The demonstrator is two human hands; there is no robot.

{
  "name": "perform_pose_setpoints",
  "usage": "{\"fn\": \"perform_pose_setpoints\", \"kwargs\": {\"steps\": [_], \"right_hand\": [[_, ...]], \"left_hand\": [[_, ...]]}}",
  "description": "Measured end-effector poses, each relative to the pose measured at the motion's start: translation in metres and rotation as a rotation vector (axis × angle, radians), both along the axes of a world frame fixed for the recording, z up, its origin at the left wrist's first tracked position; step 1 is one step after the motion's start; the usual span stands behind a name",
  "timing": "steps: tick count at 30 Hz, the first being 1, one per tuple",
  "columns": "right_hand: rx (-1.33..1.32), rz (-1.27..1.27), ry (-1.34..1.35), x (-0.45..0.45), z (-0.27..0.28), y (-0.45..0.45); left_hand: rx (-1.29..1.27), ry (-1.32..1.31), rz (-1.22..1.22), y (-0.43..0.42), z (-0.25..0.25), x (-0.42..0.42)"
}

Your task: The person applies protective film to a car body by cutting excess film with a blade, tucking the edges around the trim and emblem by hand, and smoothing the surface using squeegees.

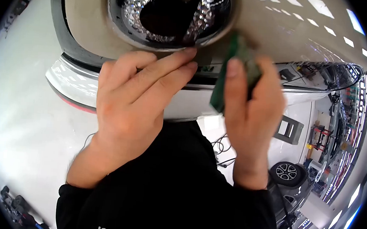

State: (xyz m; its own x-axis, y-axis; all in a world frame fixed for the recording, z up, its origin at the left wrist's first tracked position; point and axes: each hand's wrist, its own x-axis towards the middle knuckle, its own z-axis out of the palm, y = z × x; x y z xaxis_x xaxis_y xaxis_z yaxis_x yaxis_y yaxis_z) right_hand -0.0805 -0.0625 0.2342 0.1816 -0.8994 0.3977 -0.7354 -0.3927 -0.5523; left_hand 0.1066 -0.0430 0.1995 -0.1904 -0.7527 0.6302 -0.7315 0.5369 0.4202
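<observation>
A round lamp with a sparkling, crystal-like interior [133,9] sits in the beige car body panel [277,44] at the top of the head view. My left hand [130,89] is just below the lamp, two fingers stretched toward its lower rim and the others bent. Those fingertips seem to rest at the panel's edge, with nothing in the hand. To the right, my right hand [255,98] grips a folded green cloth or pad [220,89] between thumb and fingers. The pad's upper end lies against the panel beside the lamp; motion blurs it, and its exact kind is unclear.
A glossy light-coloured car part [184,102] runs below the panel. On the right are a grey frame-like stand [288,130], a dark car's wheel [286,173] and shop equipment. Black cables [221,149] lie on the white floor [25,124]. Dark equipment [17,205] stands at lower left.
</observation>
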Motion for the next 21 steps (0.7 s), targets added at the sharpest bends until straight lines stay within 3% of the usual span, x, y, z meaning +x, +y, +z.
{"fn": "perform_pose_setpoints", "kwargs": {"steps": [6,17,21], "right_hand": [[-0.168,-0.062,0.053,0.015,-0.004,-0.009],[0.038,-0.125,-0.196,0.042,-0.039,0.008],[0.15,-0.106,-0.408,0.054,-0.049,0.013]], "left_hand": [[0.035,-0.014,-0.082,-0.003,-0.001,0.005],[0.065,-0.064,-0.145,-0.004,0.009,0.015],[0.064,-0.141,-0.185,-0.01,0.016,0.023]]}}
